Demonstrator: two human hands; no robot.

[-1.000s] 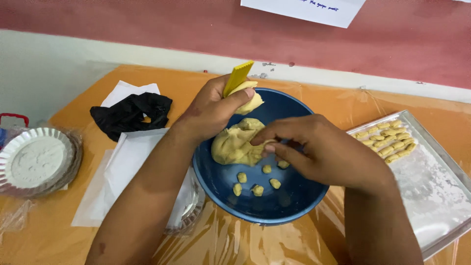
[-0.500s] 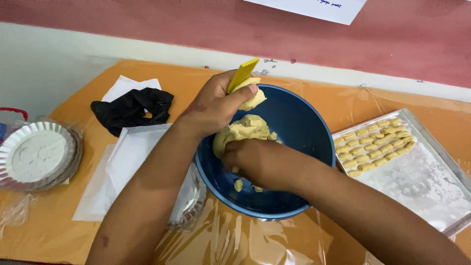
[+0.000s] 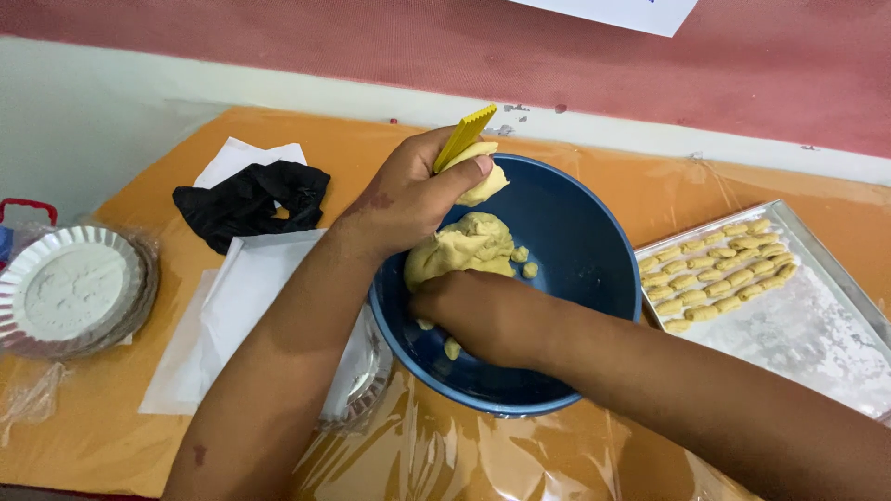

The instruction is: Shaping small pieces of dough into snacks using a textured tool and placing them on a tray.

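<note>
**Two hands in blue bowl, dough being worked**

Left hand (image 3: pixel 408 199) at centre frame, closed around yellow ridged scraper (image 3: pixel 464 136) plus a small dough piece (image 3: pixel 484 182), thumb pressing dough against the tool. Held above bowl's far rim, probably so bits drop back inside.

Right hand (image 3: pixel 487 315) reaching in from lower right, down inside blue bowl (image 3: pixel 585 250), knuckles up, fingers curled under. Seems closed on dough at the bottom, but fingertips hidden, so grip not certain.

Main dough lump (image 3: pixel 464 250) sitting in bowl centre, between the two hands, touching right hand. Small dough bits (image 3: pixel 452 348) loose on bowl floor, lower left of the lump.

Metal tray (image 3: pixel 817 306) at right of frame, near bowl: rows of shaped dough pieces (image 3: pixel 724 274) packed at its upper left corner, rest bare and floured. Close placement suits short reach from bowl.

Left of frame: fluted foil tins (image 3: pixel 74 288) with flour inside, stacked. Black cloth (image 3: pixel 246 199) on white paper (image 3: pixel 246 288), upper left. Another fluted tin (image 3: pixel 362 390) partly tucked under bowl's left edge. Orange counter (image 3: pixel 668 186) covered in clear plastic film, presumably against sticking and mess.
</note>
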